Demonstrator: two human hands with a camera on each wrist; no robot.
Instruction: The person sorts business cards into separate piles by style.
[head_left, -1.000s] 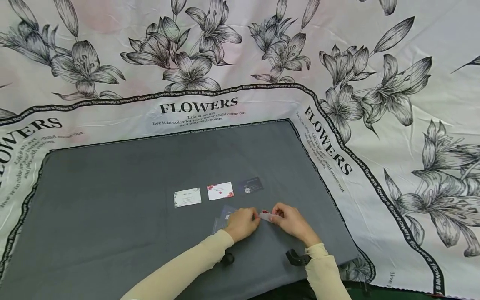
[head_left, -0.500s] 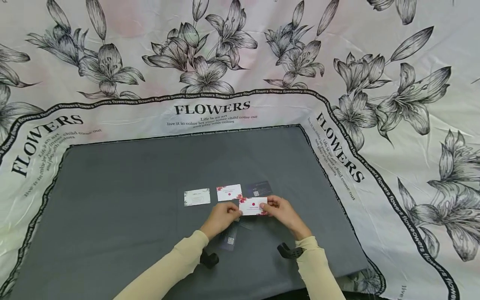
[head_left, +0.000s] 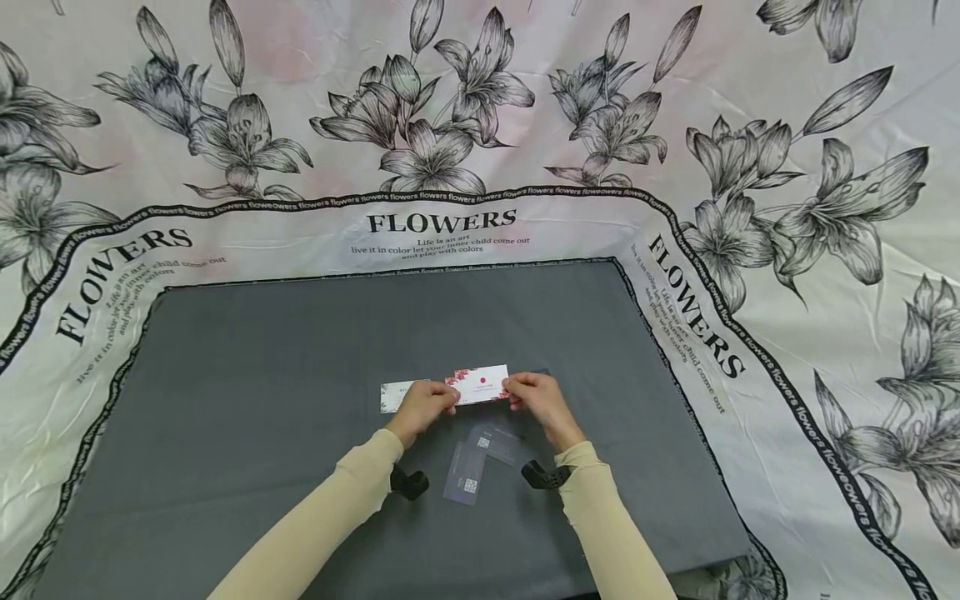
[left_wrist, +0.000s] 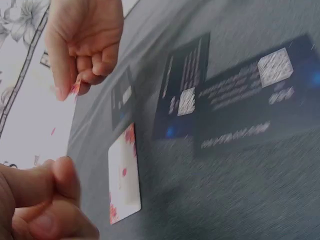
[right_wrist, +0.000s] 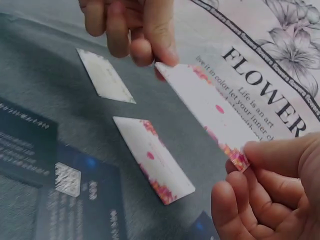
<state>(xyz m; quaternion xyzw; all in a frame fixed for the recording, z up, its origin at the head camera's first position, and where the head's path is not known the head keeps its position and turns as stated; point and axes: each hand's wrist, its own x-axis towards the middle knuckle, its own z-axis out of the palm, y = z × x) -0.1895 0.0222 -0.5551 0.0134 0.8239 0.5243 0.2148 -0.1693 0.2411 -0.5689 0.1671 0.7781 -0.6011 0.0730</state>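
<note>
Both hands hold a white business card (head_left: 482,385) with red floral corners and a red dot, raised over the grey cloth. My left hand (head_left: 422,408) pinches its left end between thumb and fingers. At the right end, my right hand (head_left: 543,404) pinches a corner, as the right wrist view also shows. Beneath it lies a second card of the same red design (right_wrist: 152,157), hidden in the head view. A white card with greyish leaf corners (head_left: 393,395) is partly covered by my left hand.
Two dark see-through cards with QR codes, one upright (head_left: 465,479) and one slanted (head_left: 501,440), overlap nearer the person. Another dark card (left_wrist: 121,97) lies beyond, mostly behind my right hand in the head view. Flower-printed cloth (head_left: 442,229) borders the grey area.
The card, first edge-on between the hands, turned face up and then moved away from the person and left, over its matching card. Both hands moved with it, uncovering the two dark cards.
</note>
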